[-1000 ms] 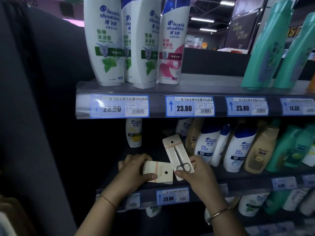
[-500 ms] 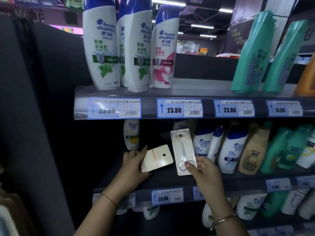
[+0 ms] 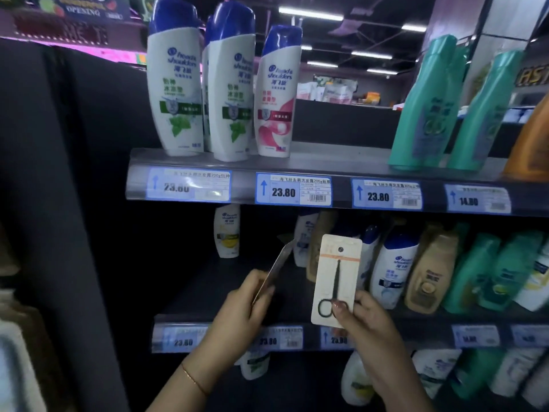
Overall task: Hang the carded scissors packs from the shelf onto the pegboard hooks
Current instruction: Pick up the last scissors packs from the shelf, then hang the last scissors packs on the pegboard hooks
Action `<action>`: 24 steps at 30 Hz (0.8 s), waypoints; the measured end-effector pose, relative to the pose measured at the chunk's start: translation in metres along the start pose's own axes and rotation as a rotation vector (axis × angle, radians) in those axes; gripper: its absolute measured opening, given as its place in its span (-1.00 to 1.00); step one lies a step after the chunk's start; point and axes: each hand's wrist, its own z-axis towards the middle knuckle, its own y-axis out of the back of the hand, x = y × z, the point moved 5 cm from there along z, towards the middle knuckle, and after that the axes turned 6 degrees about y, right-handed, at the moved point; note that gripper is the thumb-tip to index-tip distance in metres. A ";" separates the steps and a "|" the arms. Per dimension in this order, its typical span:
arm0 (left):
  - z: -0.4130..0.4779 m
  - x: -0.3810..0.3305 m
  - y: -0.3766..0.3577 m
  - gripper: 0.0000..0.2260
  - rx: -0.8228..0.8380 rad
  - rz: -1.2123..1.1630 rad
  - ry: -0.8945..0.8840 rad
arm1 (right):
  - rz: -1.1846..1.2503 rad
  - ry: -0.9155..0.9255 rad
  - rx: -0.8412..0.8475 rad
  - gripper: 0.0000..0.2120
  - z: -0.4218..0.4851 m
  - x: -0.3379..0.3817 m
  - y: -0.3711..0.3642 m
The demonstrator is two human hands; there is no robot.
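Note:
My right hand (image 3: 368,322) grips the bottom of a carded scissors pack (image 3: 337,278), upright and facing me: a cream card with a hang hole, an orange stripe and small black scissors. In my left hand (image 3: 240,310) is a second carded pack (image 3: 274,270), turned edge-on and tilted, so its face is hidden. Both packs are raised in front of the dark middle shelf (image 3: 208,318). No pegboard or hooks are in view.
White shampoo bottles (image 3: 178,84) and green bottles (image 3: 424,108) stand on the upper shelf (image 3: 341,165) with blue price tags. More bottles (image 3: 395,269) fill the middle shelf's right side. A dark panel (image 3: 59,203) rises at the left.
Both hands have lifted the packs off the shelf. The right pack turned upright to face me; the left pack rotated from flat to edge-on. My view tilted upward.

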 end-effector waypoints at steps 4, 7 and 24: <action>-0.019 0.001 0.012 -0.81 -0.060 -0.216 0.176 | 0.008 -0.011 0.079 -0.85 -0.012 0.004 -0.011; -0.038 0.000 0.026 -0.92 -0.078 -0.296 0.242 | 0.005 -0.019 0.114 -0.85 -0.026 0.008 -0.028; -0.170 0.000 0.235 -0.88 0.071 -0.585 0.061 | 0.174 0.133 -0.014 -0.65 -0.170 0.095 -0.249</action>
